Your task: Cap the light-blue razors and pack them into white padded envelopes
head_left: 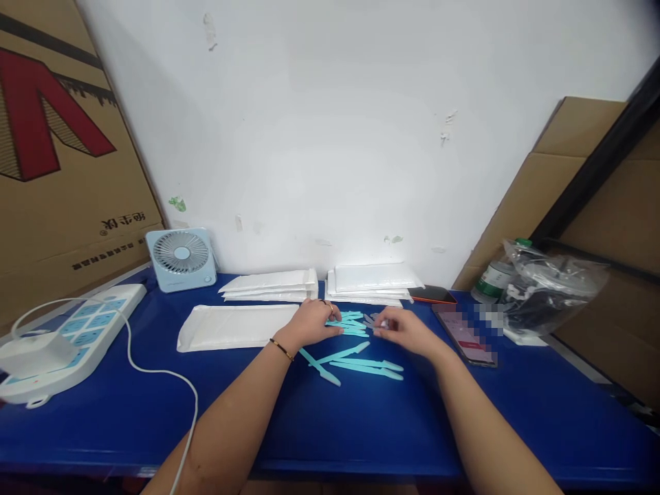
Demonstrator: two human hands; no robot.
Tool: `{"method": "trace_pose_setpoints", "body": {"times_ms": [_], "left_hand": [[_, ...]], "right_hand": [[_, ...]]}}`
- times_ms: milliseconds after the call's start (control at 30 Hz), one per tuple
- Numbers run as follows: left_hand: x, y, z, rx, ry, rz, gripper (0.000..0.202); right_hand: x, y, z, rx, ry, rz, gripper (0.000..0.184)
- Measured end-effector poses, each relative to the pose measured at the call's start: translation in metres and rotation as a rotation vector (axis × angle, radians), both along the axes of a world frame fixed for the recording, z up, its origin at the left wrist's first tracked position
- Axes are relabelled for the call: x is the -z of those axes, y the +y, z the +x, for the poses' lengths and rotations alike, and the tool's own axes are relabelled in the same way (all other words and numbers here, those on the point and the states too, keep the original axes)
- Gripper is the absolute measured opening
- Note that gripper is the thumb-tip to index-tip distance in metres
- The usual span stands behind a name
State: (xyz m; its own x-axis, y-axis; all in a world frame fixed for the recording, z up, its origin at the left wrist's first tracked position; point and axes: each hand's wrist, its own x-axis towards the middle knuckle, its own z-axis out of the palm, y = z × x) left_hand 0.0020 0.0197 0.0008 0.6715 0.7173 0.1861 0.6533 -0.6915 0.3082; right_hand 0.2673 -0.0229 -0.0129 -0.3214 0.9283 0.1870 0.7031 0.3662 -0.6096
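Note:
Several slim turquoise plastic tools [361, 363] with grey tips lie on the blue table [361, 426] in a loose pile. My left hand [311, 322] rests over the pile's left end, fingers curled on a bunch of them, a ring on one finger and a bracelet at the wrist. My right hand [403, 328] is pinched on the grey end of one tool [370, 319] at the pile's right side. A white padded envelope [234, 325] lies flat just left of my left hand.
Two stacks of white padded envelopes [271, 284] [372, 280] sit against the wall. A small blue fan [181, 258] and a white power strip [77, 337] with cable stand at left. Two phones [467, 335] [432, 294], a bottle [493, 280] and a plastic bag [546, 289] lie at right. Cardboard boxes flank both sides.

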Motion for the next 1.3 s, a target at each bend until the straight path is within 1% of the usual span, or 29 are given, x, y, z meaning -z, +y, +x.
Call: {"method": "trace_pose_setpoints", "body": {"times_ms": [67,133,233,367,400,467,533,600,633,667,800,867,933,1033,1133,1200,1300], "left_hand": [[0.000,-0.005,0.003,0.069,0.034,-0.052,0.032],[0.000,-0.010,0.006,0.127,0.078,-0.094,0.031],[0.001,-0.013,0.009,0.168,0.132,-0.104,0.027],[-0.001,-0.011,0.011,0.167,0.167,-0.005,0.027],[-0.001,-0.009,0.011,0.148,0.164,0.026,0.027],[-0.001,-0.004,0.009,0.073,0.142,0.077,0.028],[0.000,0.000,0.006,-0.008,0.099,0.098,0.026],[0.001,0.001,0.005,-0.043,0.046,0.095,0.024],[0.002,0.001,0.005,-0.043,0.023,0.090,0.025],[0.003,0.000,0.006,-0.037,0.006,0.085,0.027],[0.002,-0.005,0.009,0.015,-0.002,0.046,0.023],[0.002,-0.009,0.011,0.073,0.000,0.007,0.023],[0.003,-0.013,0.014,0.129,0.007,-0.036,0.025],[0.007,-0.018,0.020,0.195,0.029,-0.077,0.029],[0.010,-0.020,0.024,0.238,0.051,-0.065,0.028],[0.010,-0.016,0.024,0.230,0.048,-0.023,0.029],[0.005,-0.007,0.017,0.128,0.043,0.074,0.033]], "right_hand": [[0.003,-0.002,-0.012,-0.132,-0.052,-0.027,0.021],[0.005,-0.002,-0.021,-0.186,-0.098,-0.040,0.019],[0.007,-0.003,-0.024,-0.175,-0.102,-0.051,0.015],[0.002,-0.003,-0.014,-0.153,-0.028,-0.051,0.015],[0.001,-0.002,-0.010,-0.132,-0.010,-0.033,0.014],[-0.003,0.000,-0.002,-0.042,0.015,0.025,0.014],[-0.005,0.002,0.006,0.084,0.020,0.086,0.015],[-0.008,0.001,0.013,0.164,0.012,0.097,0.018],[-0.009,0.000,0.016,0.161,0.002,0.064,0.019],[-0.010,-0.002,0.018,0.126,-0.015,0.002,0.021],[-0.010,-0.012,0.019,-0.131,-0.147,-0.318,0.020],[-0.009,-0.015,0.014,-0.183,-0.193,-0.371,0.015],[-0.008,-0.016,0.008,-0.176,-0.184,-0.356,0.010],[-0.010,-0.017,-0.001,-0.160,-0.094,-0.329,0.009],[-0.012,-0.017,-0.005,-0.161,-0.021,-0.273,0.009],[-0.013,-0.015,-0.003,-0.138,-0.011,-0.199,0.012],[-0.011,-0.010,0.004,-0.019,0.007,-0.085,0.014]]}}
